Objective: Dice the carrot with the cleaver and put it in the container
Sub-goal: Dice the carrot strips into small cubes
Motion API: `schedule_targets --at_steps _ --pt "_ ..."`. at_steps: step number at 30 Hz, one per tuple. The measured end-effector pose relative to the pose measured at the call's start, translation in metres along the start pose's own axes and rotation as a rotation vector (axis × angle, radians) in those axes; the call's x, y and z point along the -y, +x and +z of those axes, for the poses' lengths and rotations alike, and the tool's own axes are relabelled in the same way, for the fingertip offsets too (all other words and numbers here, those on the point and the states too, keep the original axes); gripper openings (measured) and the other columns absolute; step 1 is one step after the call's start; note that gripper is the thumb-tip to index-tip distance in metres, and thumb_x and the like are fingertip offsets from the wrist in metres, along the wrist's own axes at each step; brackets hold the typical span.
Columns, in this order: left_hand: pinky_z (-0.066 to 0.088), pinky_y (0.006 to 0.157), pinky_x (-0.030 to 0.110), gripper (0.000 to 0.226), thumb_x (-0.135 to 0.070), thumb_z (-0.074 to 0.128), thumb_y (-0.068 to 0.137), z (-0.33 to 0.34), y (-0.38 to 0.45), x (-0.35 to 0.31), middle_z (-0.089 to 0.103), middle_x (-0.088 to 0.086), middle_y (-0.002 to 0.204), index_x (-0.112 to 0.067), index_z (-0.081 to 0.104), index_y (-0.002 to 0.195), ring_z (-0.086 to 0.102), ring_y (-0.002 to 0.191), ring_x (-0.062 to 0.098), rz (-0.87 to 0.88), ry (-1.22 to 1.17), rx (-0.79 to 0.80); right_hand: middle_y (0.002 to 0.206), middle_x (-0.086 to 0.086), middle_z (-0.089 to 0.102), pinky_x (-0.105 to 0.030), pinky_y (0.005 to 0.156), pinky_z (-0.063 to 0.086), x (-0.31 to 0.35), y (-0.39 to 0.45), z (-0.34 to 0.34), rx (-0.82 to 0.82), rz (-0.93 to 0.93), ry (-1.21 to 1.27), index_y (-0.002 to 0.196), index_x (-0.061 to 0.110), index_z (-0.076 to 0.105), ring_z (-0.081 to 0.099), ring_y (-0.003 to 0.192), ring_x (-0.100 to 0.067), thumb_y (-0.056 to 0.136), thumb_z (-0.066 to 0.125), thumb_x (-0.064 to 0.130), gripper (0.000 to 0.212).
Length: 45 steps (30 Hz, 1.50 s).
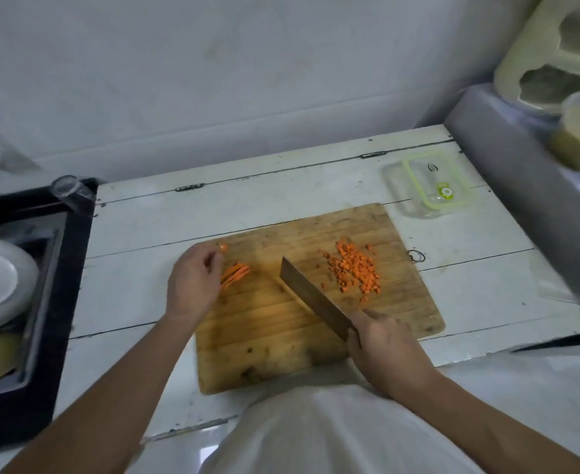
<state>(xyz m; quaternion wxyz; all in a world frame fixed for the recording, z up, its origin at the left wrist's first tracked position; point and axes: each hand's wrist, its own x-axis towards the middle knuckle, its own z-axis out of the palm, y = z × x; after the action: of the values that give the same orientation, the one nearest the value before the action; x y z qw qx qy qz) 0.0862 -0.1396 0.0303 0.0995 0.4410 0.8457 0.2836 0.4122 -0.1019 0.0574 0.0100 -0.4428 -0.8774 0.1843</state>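
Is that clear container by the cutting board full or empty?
Empty of carrot: the container shows no orange inside; the diced carrot lies on the cutting board.

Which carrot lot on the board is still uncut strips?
The carrot strips by the left hand; the pile right of the cleaver is already diced.

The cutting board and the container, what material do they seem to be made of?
Cutting board: wood or bamboo by its look, matt, with parallel strips, knife marks and dark stains. Container: apparently clear plastic or glass, since the table shows through it; the green rim on its lid looks like plastic.
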Motion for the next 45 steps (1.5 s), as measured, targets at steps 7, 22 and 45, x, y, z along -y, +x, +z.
schedule_targets --at_steps 7,22,45 --pt "0.039 0.110 0.043 0.047 -0.036 0.063 0.099 0.030 -0.016 0.021 0.058 0.005 0.137 -0.018 0.057 0.142 0.047 0.128 0.028 0.150 0.322 0.233 0.084 -0.011 0.068 -0.039 0.061 0.051 -0.013 0.023 -0.006 0.001 0.240 -0.029 0.101 0.013 0.058 0.064 0.074 -0.035 0.096 0.046 0.016 0.013" --pt "0.043 0.110 0.032 0.053 -0.037 0.065 0.098 0.055 -0.081 -0.031 0.053 -0.007 0.130 -0.023 0.052 0.147 0.046 0.123 0.012 0.185 0.086 0.203 0.077 0.000 0.059 -0.033 0.054 0.041 0.012 0.033 -0.003 -0.027 0.165 0.112 0.095 0.017 0.060 0.060 0.070 -0.026 0.097 0.050 0.020 0.010" --pt "0.047 0.088 0.021 0.015 -0.018 0.066 0.097 0.089 -0.088 -0.022 0.064 -0.009 0.108 -0.021 0.075 0.108 0.050 0.103 0.003 0.270 -0.069 0.084 0.083 -0.001 0.069 -0.039 0.061 0.052 0.033 0.013 -0.004 0.140 0.026 -0.198 0.102 0.026 0.032 0.070 0.075 -0.030 0.098 0.047 0.017 0.018"
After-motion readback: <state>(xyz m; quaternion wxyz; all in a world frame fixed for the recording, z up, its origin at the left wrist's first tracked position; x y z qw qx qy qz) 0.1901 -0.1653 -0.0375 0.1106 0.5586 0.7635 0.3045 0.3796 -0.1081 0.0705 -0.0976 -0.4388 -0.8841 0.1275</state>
